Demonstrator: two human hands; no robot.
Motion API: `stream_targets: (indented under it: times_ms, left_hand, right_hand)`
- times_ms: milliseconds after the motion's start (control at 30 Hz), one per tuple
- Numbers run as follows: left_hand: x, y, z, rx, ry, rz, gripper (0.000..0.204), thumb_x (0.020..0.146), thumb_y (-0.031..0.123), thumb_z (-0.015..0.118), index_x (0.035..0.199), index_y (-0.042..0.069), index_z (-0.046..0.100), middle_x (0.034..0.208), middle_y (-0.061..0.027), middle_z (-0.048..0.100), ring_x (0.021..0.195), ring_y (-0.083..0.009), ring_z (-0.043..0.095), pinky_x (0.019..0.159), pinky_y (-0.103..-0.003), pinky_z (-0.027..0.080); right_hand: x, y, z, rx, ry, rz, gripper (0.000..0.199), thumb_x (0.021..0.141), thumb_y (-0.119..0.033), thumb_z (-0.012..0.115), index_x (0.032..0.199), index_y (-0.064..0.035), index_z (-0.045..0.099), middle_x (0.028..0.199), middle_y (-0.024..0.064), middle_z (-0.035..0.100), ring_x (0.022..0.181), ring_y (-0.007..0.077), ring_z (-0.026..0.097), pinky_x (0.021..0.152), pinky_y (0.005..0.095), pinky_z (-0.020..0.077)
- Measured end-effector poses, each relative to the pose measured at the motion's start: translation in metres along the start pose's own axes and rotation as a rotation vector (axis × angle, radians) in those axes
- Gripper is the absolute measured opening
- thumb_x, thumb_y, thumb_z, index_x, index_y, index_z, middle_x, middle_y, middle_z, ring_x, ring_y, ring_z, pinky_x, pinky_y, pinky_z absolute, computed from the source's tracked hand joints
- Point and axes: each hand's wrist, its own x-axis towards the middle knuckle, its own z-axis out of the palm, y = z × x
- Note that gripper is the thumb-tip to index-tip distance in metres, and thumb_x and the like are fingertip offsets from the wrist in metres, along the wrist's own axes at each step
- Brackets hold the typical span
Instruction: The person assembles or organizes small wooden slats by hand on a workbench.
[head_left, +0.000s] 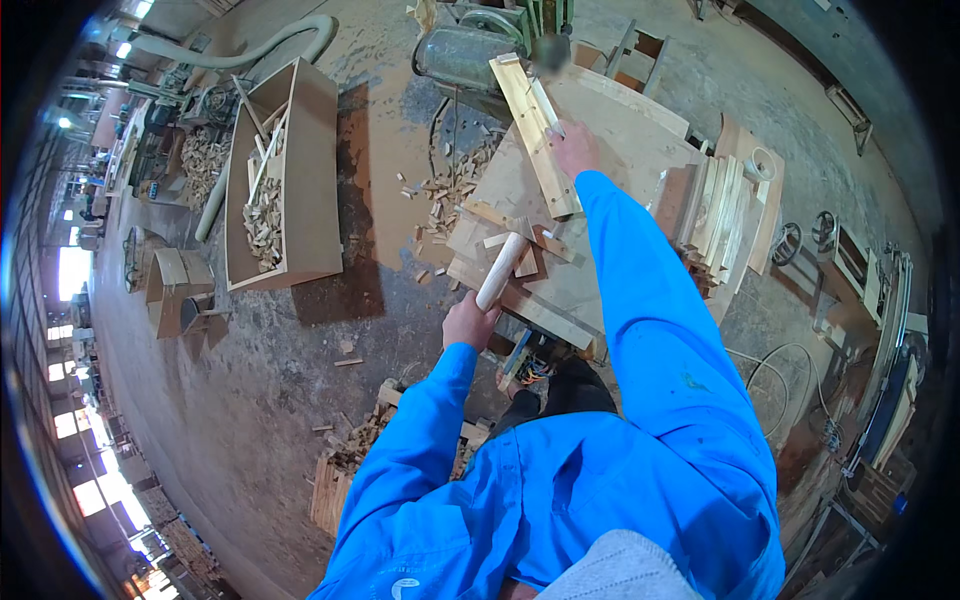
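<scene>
My left hand (pixel 470 322) is closed around the lower end of a pale, round wooden rod (pixel 500 272). The rod's other end reaches over the near left edge of the worktable (pixel 600 115). Out over the table, my right hand (pixel 575 150) has its fingers closed on a thin, pale wooden strip (pixel 545 105). Right beside that strip lies a longer light wooden board (pixel 535 140), which runs toward the machine. Short wood pieces (pixel 527 262) lie crossed on the table near the rod's far end.
Stacked wooden strips (pixel 715 215) and a roll of tape (pixel 762 164) sit on the table's right. A machine (pixel 465 60) stands at its far end. Wood scraps (pixel 450 200) litter the floor. To the left stands a large wooden bin (pixel 310 180) of offcuts; another scrap box (pixel 328 495) is near me.
</scene>
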Motion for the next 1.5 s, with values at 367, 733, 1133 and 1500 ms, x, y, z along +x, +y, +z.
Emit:
stream_targets:
  times_ms: [367, 733, 1133, 1500]
  left_hand:
    - [-0.001, -0.006, 0.000, 0.033, 0.022, 0.057, 0.048, 0.095, 0.051, 0.073, 0.108, 0.004, 0.069, 0.100, -0.0259, 0.076, 0.097, -0.0478, 0.073, 0.084, -0.057, 0.058]
    - [-0.002, 0.000, -0.001, 0.022, 0.009, -0.006, 0.049, 0.095, 0.052, 0.075, 0.109, 0.005, 0.070, 0.100, -0.0251, 0.077, 0.098, -0.0469, 0.073, 0.086, -0.057, 0.058]
    - [-0.001, -0.009, 0.006, -0.002, 0.046, 0.050, 0.049, 0.095, 0.051, 0.074, 0.113, 0.006, 0.070, 0.103, -0.0250, 0.077, 0.100, -0.0477, 0.072, 0.087, -0.058, 0.057]
    - [-0.006, -0.002, -0.007, 0.030, 0.007, -0.024, 0.049, 0.095, 0.051, 0.072, 0.111, 0.005, 0.069, 0.104, -0.0266, 0.076, 0.103, -0.0483, 0.072, 0.090, -0.058, 0.057]
  right_hand:
    - [0.000, -0.003, 0.000, -0.037, -0.082, 0.011, 0.047, 0.104, -0.044, 0.064, 0.130, -0.0063, 0.073, 0.134, 0.0247, 0.069, 0.128, 0.0422, 0.063, 0.109, 0.0524, 0.0498]
    - [-0.002, 0.000, 0.004, -0.028, -0.084, -0.007, 0.047, 0.104, -0.045, 0.063, 0.128, -0.0061, 0.073, 0.130, 0.0248, 0.071, 0.131, 0.0430, 0.060, 0.111, 0.0531, 0.0480]
    - [0.004, 0.006, 0.005, 0.019, -0.001, -0.053, 0.039, 0.100, -0.041, 0.068, 0.122, -0.0096, 0.077, 0.116, 0.0241, 0.072, 0.111, 0.0433, 0.067, 0.097, 0.0537, 0.0531]
    - [-0.031, 0.026, -0.021, 0.225, 0.149, -0.082, 0.030, 0.099, -0.031, 0.071, 0.118, -0.0087, 0.078, 0.099, 0.0189, 0.069, 0.096, 0.0413, 0.069, 0.087, 0.0533, 0.0551]
